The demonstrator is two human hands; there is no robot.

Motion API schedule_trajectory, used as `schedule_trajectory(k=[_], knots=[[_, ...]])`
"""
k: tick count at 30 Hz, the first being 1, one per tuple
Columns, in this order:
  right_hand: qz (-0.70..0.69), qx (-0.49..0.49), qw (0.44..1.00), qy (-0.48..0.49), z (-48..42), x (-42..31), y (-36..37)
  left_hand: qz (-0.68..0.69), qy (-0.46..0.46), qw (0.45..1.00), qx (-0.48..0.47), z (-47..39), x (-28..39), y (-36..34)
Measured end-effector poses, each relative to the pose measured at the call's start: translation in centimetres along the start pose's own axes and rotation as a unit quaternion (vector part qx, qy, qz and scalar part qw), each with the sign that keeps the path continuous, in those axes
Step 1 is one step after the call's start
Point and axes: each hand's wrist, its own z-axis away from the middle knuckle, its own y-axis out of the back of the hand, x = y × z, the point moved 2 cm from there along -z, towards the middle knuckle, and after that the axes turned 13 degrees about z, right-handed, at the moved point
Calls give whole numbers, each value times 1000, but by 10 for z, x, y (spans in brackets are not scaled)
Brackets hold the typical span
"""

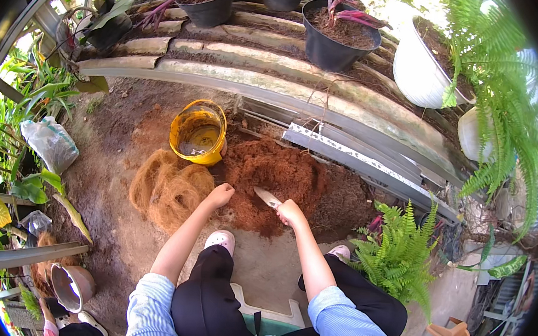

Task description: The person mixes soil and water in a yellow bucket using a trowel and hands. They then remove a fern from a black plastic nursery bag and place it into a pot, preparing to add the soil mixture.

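My right hand [290,213] grips a hand trowel [266,197], its pale metal blade pointing left over a heap of reddish-brown coir-like growing medium [292,170]. To the left, my left hand [222,195] hovers at the heap's edge with its fingers curled in, and nothing shows in it. Close beside that hand lies a loose tangle of tan coconut fibre [168,188]. Behind the fibre stands a yellow bucket [199,134], its inside stained and a little something pale at the bottom.
Slatted bench [259,53] across the back carries several black pots [340,41] and a white pot [419,71]. Metal rails [359,161] lie below it. A fern [395,253] stands by my right leg. Far left are a plastic bag [50,143], an overturned pot [72,285] and another person's foot [93,322].
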Motion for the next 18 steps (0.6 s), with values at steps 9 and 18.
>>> schedule_trajectory(k=[9, 18], knots=[[169, 181, 968, -31, 42, 17, 62, -9, 7, 1000, 9, 2, -14, 9], [251, 181, 951, 12, 27, -15, 24, -6, 3, 1000, 1, 0, -3, 1]])
